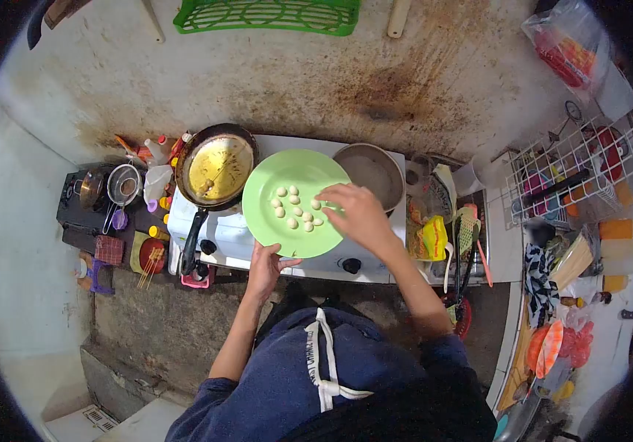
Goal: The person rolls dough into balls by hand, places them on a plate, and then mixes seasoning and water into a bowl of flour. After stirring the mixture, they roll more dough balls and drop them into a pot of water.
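A light green plate (272, 228) is held over the middle of the white stove (184, 221). Several small pale round balls (292, 222) lie on it. My left hand (263, 269) grips the plate's near edge, thumb on the rim. My right hand (353, 212) is over the plate's right side, its fingertips at one of the balls (316, 204). Left of the plate, a black frying pan (217, 168) on the stove holds yellow oil with a small piece in it. Partly behind my right hand stands a grey pot (370, 171).
Bottles (158, 150), a strainer (123, 184) and skewers (152, 264) are on the left. A yellow packet (434, 237) and utensils (467, 239) lie right of the stove. Farther right is a white wire rack (582, 173). A green basket (266, 16) hangs on the wall.
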{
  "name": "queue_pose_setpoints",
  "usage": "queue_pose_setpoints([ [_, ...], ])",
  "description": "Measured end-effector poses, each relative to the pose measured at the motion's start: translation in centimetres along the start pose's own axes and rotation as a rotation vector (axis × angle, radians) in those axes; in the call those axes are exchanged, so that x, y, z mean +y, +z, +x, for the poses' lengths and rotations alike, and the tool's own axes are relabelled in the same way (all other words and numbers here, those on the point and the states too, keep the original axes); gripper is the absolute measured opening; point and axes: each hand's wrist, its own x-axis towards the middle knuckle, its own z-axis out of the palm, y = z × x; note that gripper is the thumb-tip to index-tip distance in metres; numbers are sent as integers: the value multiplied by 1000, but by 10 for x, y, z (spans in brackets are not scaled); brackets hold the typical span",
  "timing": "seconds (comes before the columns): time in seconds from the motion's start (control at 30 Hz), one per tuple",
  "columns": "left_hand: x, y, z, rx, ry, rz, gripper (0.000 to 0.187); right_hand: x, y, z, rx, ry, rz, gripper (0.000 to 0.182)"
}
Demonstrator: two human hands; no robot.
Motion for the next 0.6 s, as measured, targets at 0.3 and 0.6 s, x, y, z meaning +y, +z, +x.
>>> queue_pose_setpoints([
  [0.3,2,8,-2,-35,-3,8,49,15,20,-2,60,-28,25,16],
  [0.6,11,-3,-4,44,62,13,50,85,-18,-17,301,346,16,17],
])
